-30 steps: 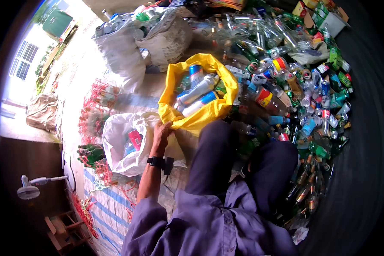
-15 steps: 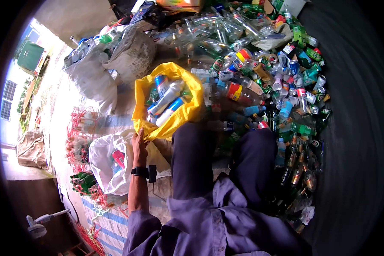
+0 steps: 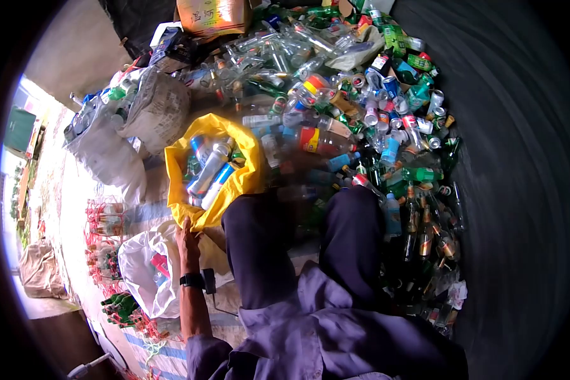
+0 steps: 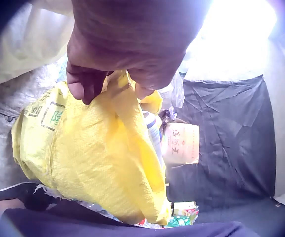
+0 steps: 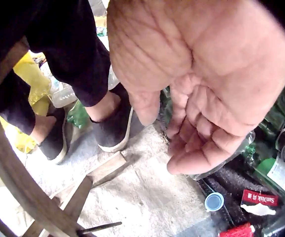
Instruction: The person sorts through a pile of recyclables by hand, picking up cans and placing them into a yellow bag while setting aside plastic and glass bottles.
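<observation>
My left hand (image 3: pixel 188 244) grips the near rim of a yellow bag (image 3: pixel 250 152), which holds several drink cans (image 3: pixel 210 176). Seen from the left wrist, the fingers of that hand (image 4: pixel 125 49) pinch the gathered edge of the yellow bag (image 4: pixel 98 153). My right hand (image 5: pixel 202 84) appears only in the right wrist view, palm showing and fingers loosely bent, with nothing visible in its grasp. Beneath and beside it lie a blue cap (image 5: pixel 214 201) and green bottles (image 5: pixel 276 170).
A white bag (image 3: pixel 142 278) stands left of the yellow one, and filled sacks (image 3: pixel 111 158) lie beyond. Bottles and cans are heaped across the right, including a large bottle (image 3: pixel 326 141). A wooden frame (image 5: pixel 21 182) stands near the shoes (image 5: pixel 114 131).
The head view has turned, so bags and heap sit further left and mostly lower in it. My left hand keeps its grip on the yellow rim.
</observation>
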`<state>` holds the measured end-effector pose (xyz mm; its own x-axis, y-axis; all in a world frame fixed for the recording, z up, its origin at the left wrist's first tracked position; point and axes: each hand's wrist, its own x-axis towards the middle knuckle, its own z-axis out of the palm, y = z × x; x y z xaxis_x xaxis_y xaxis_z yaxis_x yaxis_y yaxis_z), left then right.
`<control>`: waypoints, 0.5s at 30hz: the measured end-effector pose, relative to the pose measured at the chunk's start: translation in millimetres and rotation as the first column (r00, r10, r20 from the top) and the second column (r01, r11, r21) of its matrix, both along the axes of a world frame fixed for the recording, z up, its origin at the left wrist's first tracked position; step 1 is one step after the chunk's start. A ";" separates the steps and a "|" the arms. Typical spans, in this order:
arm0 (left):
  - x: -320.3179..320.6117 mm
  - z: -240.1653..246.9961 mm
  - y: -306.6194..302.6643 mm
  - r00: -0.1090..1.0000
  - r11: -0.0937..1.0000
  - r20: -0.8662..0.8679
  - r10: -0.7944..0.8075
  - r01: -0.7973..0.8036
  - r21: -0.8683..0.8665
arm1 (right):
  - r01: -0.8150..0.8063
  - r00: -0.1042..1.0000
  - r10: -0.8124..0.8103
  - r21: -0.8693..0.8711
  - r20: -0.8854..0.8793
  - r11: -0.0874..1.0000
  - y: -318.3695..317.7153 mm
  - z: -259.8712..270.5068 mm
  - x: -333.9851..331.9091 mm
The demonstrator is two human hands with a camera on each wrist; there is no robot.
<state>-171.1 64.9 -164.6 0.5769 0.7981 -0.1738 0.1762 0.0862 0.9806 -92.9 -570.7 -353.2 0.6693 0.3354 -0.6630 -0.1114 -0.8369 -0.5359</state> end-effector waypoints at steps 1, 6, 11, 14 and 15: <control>2.1 -1.2 -1.2 1.000 1.000 0.003 -0.004 0.004 -0.004 | 0.008 1.000 -0.008 0.001 -0.004 1.000 -1.2 1.3 -1.5; -11.9 -9.4 -17.9 0.998 0.928 -0.050 0.030 -0.046 -0.371 | 0.029 0.999 -0.029 0.009 -0.017 1.000 -4.3 4.2 -10.7; -38.1 -10.4 -49.5 0.996 0.863 0.043 0.078 -0.046 -0.503 | 0.051 0.998 -0.050 0.016 -0.034 0.999 -4.8 9.6 -11.2; -53.2 -11.3 -58.5 0.999 0.881 -0.042 0.024 -0.041 -0.472 | 0.065 0.997 -0.064 0.033 -0.038 0.997 -4.7 14.5 -10.0; -53.7 -10.4 -57.4 0.999 0.881 -0.034 0.023 -0.036 -0.471 | 0.074 0.997 -0.073 0.041 -0.041 0.996 -5.4 16.0 -13.3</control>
